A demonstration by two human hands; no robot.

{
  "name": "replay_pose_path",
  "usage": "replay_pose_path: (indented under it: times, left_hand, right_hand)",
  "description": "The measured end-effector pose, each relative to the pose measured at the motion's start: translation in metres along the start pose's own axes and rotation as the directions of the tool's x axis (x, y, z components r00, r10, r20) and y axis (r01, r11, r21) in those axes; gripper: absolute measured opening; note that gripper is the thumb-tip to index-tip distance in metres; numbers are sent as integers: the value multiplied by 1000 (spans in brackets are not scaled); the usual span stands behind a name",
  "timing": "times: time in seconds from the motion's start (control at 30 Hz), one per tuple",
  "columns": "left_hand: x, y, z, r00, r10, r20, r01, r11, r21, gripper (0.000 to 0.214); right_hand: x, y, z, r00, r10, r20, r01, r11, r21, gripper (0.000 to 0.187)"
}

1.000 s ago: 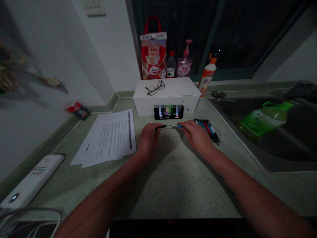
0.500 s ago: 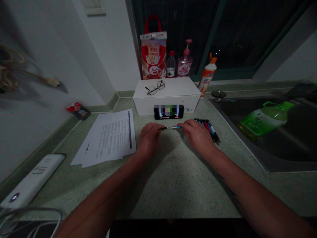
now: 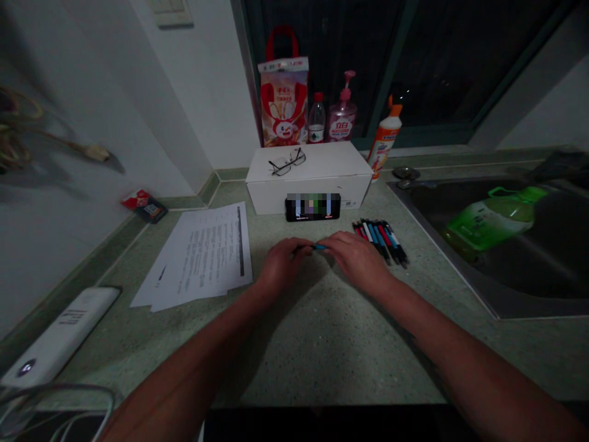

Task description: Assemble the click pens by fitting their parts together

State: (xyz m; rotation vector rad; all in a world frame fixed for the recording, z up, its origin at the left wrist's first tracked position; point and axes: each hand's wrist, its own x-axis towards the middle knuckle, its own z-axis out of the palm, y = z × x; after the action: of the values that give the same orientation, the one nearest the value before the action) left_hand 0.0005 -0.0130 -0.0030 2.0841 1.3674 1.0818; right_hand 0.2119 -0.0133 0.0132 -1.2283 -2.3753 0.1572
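Between my two hands, low over the counter, is a thin pen [image 3: 319,247] with a blue part toward the right and a dark part toward the left. My left hand [image 3: 284,261] pinches its dark end. The fingers of my right hand [image 3: 356,256] close on the blue end. Most of the pen is hidden by my fingers. Just right of my right hand lies a row of several pens [image 3: 381,238] in black, blue, red and white, side by side. A phone [image 3: 313,209] leans on a white box [image 3: 310,175] behind my hands.
Printed sheets [image 3: 197,258] lie on the left, a white power strip-like device [image 3: 64,334] nearer me. Glasses [image 3: 288,162] rest on the box. At right, a sink [image 3: 478,301] holds a green bottle [image 3: 497,218]. An orange-capped bottle [image 3: 385,141] stands behind.
My hands have come closer together and slightly toward me, so less of the pen shows between them. More of the pen row is uncovered beside my right hand.
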Motion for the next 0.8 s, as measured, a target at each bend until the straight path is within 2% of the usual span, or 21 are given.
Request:
replay_pose_path:
  times: [0.1,0.2,0.33,0.43,0.5,0.57,0.7,0.8]
  left_hand:
    - [0,-2,0,995,89,-54,-85,994,76,15]
    - [-1,-3,1,991,120,-67,-116,991,60,15]
    - [-1,0,2,993,-18,-120,12,999,-51,23]
    - [0,2,0,988,-144,-52,139,986,-93,12]
    - [2,2,-1,987,-157,-23,153,980,-127,9]
    - [3,1,-1,987,-156,-47,145,972,-183,7]
    - [4,-2,-1,973,-229,-30,214,943,-254,12]
    - [5,-3,-1,975,-220,-28,202,935,-291,10]
  right_hand:
    - [-1,-1,3,1000,12,11,-13,999,40,28]
    - [-1,-4,6,999,35,39,-38,997,69,30]
    - [0,-5,6,996,81,39,-84,993,81,31]
    - [0,-4,5,996,93,4,-93,993,70,31]
    - [0,-3,5,996,89,-7,-89,994,71,31]
    - [-1,-3,5,996,89,-4,-89,993,76,32]
    - [0,-4,4,995,103,2,-103,993,66,31]
    - [0,-3,4,994,111,11,-111,992,65,31]
